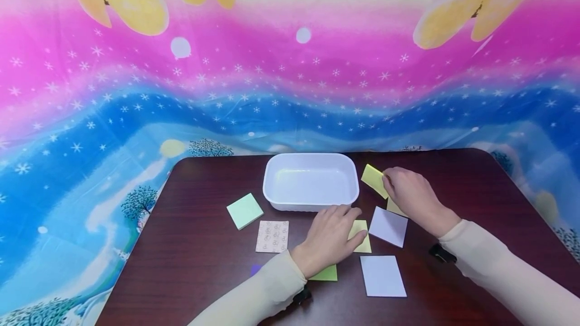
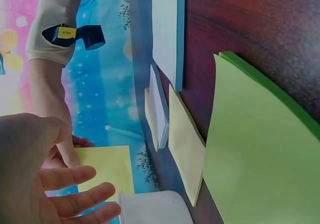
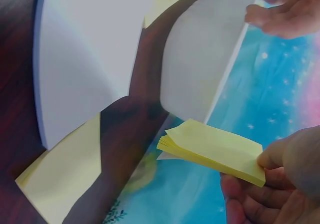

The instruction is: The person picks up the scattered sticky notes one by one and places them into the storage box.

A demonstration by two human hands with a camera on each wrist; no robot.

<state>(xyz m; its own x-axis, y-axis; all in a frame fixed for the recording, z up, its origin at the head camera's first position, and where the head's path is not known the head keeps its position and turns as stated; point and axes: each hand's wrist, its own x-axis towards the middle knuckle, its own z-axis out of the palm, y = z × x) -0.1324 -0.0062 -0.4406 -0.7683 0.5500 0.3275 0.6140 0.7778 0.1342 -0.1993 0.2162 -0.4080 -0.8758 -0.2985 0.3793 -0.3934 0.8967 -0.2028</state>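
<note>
My right hand (image 1: 417,195) pinches a yellow sticky note pad (image 1: 374,181) between thumb and fingers at one end, just right of the white plastic tray (image 1: 290,206). In the right wrist view the pad (image 3: 215,146) is raised, its sheets fanned at the far end. Below that hand, another yellow pad (image 1: 395,207) lies partly covered by a white note pad (image 1: 388,226). My left hand (image 1: 328,238) hovers with loosely spread fingers at the tray's near side, holding nothing. It partly hides a pale yellow pad (image 1: 362,240) and a green pad (image 1: 324,274) in the head view.
A second white pad (image 1: 383,276) lies nearer on the dark wooden table (image 1: 199,255). Left of the tray are a mint green pad (image 1: 245,211) and a patterned pad (image 1: 272,237). A purple piece (image 1: 256,269) shows beside the left sleeve. A printed cloth (image 1: 290,89) hangs behind.
</note>
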